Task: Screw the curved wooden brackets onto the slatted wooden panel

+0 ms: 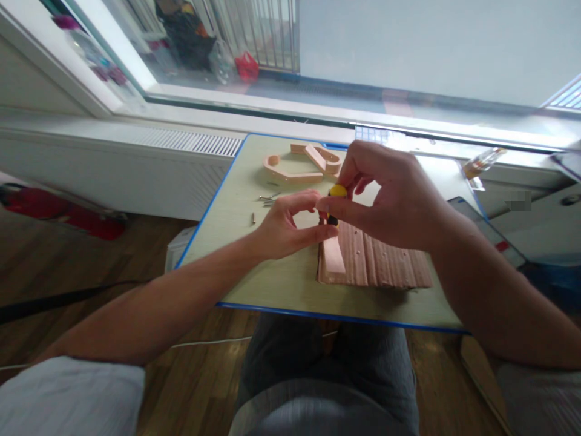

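My right hand [385, 188] pinches a short screwdriver [337, 192] with a yellow and black handle, held upright over a pale wooden strip [334, 257]. My left hand [295, 224] is closed at the screwdriver's lower end, thumb over the strip's far part. What its fingertips grip is hidden. Under the strip lies a ridged brown cardboard block [381, 260] with small holes. Beyond my hands are a bent wooden hook piece [290, 177] and another curved wooden piece [333, 162]. Several screws [269, 197] lie left of my left hand, with a small peg-like piece [253, 218] nearer me.
The pale tabletop [272, 278] has a blue edge and stands by a window. A radiator [136, 163] is to the left. At the right are a dark flat device [485, 230] and a clear bottle [483, 163]. A white cable [213, 343] crosses the floor.
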